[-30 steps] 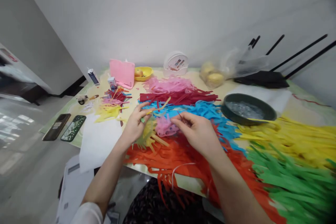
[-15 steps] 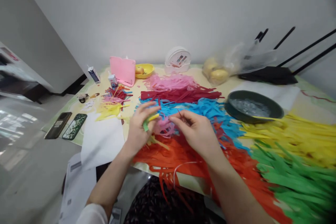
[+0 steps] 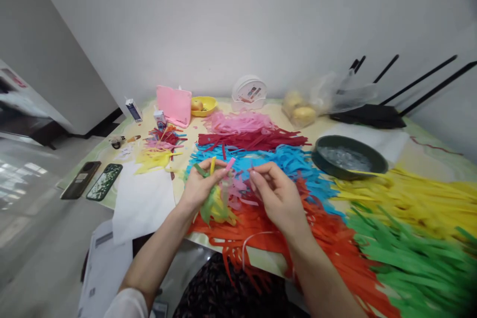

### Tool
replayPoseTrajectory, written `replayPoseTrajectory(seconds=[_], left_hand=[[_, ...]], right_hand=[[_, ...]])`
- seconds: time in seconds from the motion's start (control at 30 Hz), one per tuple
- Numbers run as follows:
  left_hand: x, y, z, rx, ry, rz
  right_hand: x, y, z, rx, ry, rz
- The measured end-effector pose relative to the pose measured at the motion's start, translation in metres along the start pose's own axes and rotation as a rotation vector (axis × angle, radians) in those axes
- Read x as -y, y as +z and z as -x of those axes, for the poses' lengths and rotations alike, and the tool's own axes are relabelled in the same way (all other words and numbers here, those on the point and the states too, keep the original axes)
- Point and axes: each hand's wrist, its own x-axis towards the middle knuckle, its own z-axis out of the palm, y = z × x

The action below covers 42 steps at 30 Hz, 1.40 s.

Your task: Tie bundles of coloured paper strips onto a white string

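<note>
My left hand point(image 3: 204, 183) is closed around a small bunch of green, yellow and pink strips point(image 3: 218, 203), their ends sticking up between thumb and fingers. My right hand point(image 3: 278, 191) pinches a thin dark red strip point(image 3: 252, 168) between thumb and forefinger, just to the right of that bunch. Below both hands spread orange-red strips point(image 3: 257, 218), which hang over the table's front edge. Behind them lie piles of blue strips point(image 3: 283, 159), dark red strips point(image 3: 257, 140) and pink strips point(image 3: 240, 121). Yellow strips point(image 3: 413, 196) and green strips point(image 3: 413, 248) cover the right side.
A dark green bowl point(image 3: 350, 156) with clear contents stands at right. Finished-looking small bunches point(image 3: 156, 156) lie left, near two phones point(image 3: 104, 182) and white paper point(image 3: 143, 203). At the back are a pink tablet case point(image 3: 174, 105), a yellow bowl point(image 3: 208, 105) and a plastic bag point(image 3: 303, 112).
My left thumb has closed over the strips, and a pink strip now shows among the green and yellow ones. My right hand stays pinched on the dark red strip. The view has shifted slightly.
</note>
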Motion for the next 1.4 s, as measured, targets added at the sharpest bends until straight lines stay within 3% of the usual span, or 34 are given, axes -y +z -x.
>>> replayPoseTrajectory(seconds=[0.13, 0.27, 0.47, 1.13, 1.4], left_hand=[[0.003, 0.003, 0.000, -0.004, -0.021, 0.104], [0.005, 0.004, 0.002, 0.014, -0.029, 0.065], [0.005, 0.004, 0.004, 0.041, 0.003, 0.001], [-0.005, 0.009, 0.004, 0.033, -0.144, 0.186], [-0.007, 0.007, 0.007, 0.098, -0.002, -0.104]], right_hand=[[0.010, -0.001, 0.007, 0.001, 0.017, 0.117], [0.015, 0.001, 0.010, -0.005, 0.021, 0.164], [0.015, -0.002, 0.012, 0.018, 0.054, 0.130], [0.023, -0.001, 0.011, 0.047, 0.087, 0.054], [0.018, -0.004, 0.005, 0.124, 0.136, -0.002]])
